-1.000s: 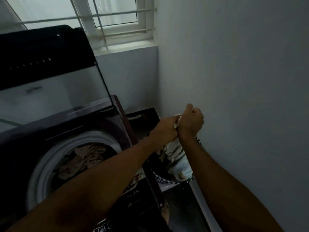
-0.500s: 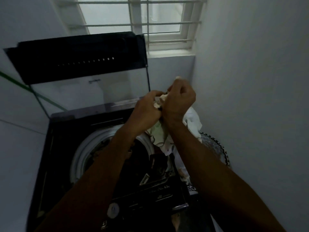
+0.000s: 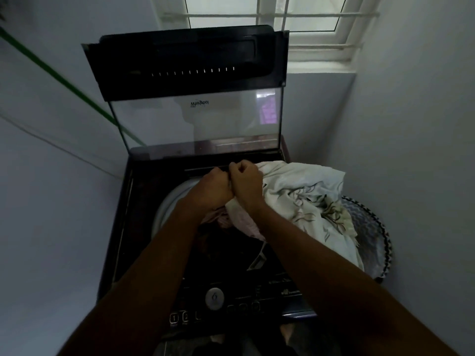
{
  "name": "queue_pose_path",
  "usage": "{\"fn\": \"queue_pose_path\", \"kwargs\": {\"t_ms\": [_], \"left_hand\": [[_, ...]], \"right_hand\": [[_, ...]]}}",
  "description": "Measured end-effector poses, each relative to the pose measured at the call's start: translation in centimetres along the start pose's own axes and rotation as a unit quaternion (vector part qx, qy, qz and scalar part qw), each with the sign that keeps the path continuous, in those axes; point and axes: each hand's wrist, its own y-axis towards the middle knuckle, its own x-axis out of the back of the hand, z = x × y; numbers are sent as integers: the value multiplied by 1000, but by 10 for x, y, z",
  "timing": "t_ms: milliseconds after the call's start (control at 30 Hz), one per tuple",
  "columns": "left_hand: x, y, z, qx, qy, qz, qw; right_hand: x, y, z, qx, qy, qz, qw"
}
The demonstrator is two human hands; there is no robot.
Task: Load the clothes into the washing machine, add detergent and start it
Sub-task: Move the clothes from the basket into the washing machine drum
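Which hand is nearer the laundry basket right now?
Right. The right hand grips the floral cloth on the side toward the laundry basket; the left hand sits beside it, further from the basket, over the drum.

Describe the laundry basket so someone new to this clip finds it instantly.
Start at the open washing machine; the laundry basket sits on its right, against the wall. A floral white cloth drapes across it. Its black-and-white zigzag rim sets it apart.
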Motion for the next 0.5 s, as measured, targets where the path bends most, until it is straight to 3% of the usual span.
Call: {"fn": "queue_pose_path", "kwargs": {"t_ms": [100,167,233,267,333,367,467,500], "left_hand": [[-1,4,6,31,36,27,999],[-3,8,2,32,-9,3,999],[-6,14,-11,13,-47,-31,998],[-7,17,-19,-11,-61,-49,997],[-12,26,-36,-63,-87,-88,990],[-14,31,-46,-85,-92,-109,986],[-22,44,-76,-125,-104,-164,973],[-26,48,-87,-140,-114,-173,968]], "right_hand": [[-6,-4,-25,-45,-71,133,988],[0,-8,-36,-58,-89,211,972],[7,-10,-33,-48,-105,231,966],[9,-6,-31,-27,-59,177,982],[25,8,-25,-47,7,196,979],[32,18,-29,-37,-14,125,991],[66,27,-20,49,-126,64,989],[82,35,-23,65,-114,16,991]]}}
